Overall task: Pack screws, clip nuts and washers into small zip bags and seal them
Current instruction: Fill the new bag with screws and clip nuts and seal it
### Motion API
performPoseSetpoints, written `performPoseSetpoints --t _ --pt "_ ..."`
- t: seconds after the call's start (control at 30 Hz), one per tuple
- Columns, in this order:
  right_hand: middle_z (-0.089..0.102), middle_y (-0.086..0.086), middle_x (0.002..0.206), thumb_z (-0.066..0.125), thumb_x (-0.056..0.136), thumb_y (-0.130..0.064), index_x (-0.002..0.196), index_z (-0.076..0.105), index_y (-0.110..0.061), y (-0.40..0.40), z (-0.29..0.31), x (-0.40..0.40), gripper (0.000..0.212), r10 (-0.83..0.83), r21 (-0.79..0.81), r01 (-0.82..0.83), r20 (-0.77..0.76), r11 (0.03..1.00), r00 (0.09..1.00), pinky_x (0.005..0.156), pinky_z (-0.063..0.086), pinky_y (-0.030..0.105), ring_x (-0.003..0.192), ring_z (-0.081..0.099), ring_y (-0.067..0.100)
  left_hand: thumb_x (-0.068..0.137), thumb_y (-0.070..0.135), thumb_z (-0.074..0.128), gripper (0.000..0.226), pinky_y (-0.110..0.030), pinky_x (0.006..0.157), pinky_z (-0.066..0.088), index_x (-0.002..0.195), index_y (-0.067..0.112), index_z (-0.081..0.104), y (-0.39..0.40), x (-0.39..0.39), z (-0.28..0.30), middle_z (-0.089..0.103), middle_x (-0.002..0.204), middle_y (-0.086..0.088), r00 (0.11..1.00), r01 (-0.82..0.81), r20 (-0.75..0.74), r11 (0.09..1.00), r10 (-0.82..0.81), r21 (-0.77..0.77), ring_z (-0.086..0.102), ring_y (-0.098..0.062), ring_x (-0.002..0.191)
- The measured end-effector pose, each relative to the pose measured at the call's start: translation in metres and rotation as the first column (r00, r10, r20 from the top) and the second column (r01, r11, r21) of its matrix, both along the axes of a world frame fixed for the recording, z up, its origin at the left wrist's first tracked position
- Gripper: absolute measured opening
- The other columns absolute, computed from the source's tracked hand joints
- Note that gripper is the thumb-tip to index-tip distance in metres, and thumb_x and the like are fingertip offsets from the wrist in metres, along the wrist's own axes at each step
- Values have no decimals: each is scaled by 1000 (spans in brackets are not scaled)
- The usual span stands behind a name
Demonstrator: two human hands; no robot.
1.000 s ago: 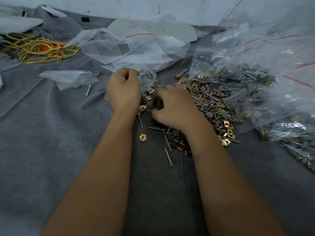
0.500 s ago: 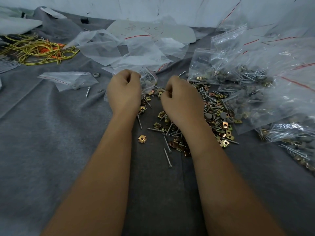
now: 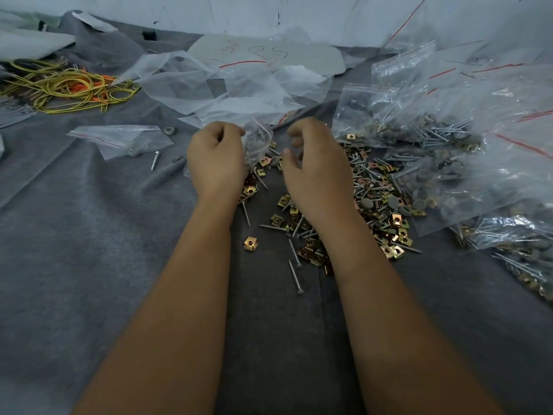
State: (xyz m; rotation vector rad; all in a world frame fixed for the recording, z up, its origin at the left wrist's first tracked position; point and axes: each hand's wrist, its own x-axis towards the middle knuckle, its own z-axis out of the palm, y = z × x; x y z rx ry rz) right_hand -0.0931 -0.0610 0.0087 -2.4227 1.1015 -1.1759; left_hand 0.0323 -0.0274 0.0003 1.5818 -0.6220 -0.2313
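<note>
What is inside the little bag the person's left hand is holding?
The left hand grips a small zip bag. Through the clear plastic a few dark and silvery bits show, probably hardware. The hand covers the rest of the bag, so the count is unclear.

text: handwritten red marks, possibly "50" | on: grey sheet (image 3: pixel 305 56) | legibility: poor, upside down

A loose pile (image 3: pixel 368 202) of screws, clip nuts and washers lies on the cloth (image 3: pixel 89 265), centre-right. Filled bags (image 3: pixel 449 139) are heaped to its right, empty bags (image 3: pixel 227 85) behind it, and wires (image 3: pixel 65 88) lie far left. The left hand (image 3: pixel 217 160) grips a small bag (image 3: pixel 258 139) left of the right hand (image 3: pixel 317 175), both over the pile's near-left edge.
</note>
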Motion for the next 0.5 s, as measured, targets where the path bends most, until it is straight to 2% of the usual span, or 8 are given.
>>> performPoseSetpoints --t 0.07,0.13,0.2,0.4,0.5 --pt "60 1 98 59 92 -24 103 66 -15 -3 -2 0 16 -18 -12 16 -166 1000 986 83 47 38 93 56 20 87 19 49 27 -25 52 35 72 29 69 -1 2 1 50 51 10 999 -31 -39 999 30 -34 41 -1 45" --pt "61 1 97 59 91 -37 100 70 -19 -1 -5 2 23 -5 -34 -7 -350 999 937 86 41 37 99 53 22 87 18 49 28 -17 50 36 71 30 68 -1 3 1 53 56 10 999 -32 -46 998 29 -63 45 3 48" --pt "62 2 101 58 91 -46 102 71 -22 1 -8 7 29 0 -35 -18 -463 999 886 90 36 38 106 50 26 87 16 50 27 -11 49 35 73 28 69 -2 3 0 55 58 11 999 -13 -37 996 10 -85 47 6 50" --pt "64 4 102 57 91 -29 102 71 -20 4 -10 12 20 -30 -57 5 -455 998 890 92 35 39 107 50 28 88 15 50 25 -8 47 33 76 25 70 -4 -1 -2 55 60 11 1000 8 -21 997 -10 -82 47 8 49" --pt "62 4 96 59 88 -30 95 69 -17 4 -9 11 18 -46 -50 26 -463 998 885 91 34 39 105 50 28 88 15 50 25 -9 48 34 76 25 70 -3 0 -1 55 59 10 1000 1 -15 997 -2 -71 47 8 49"
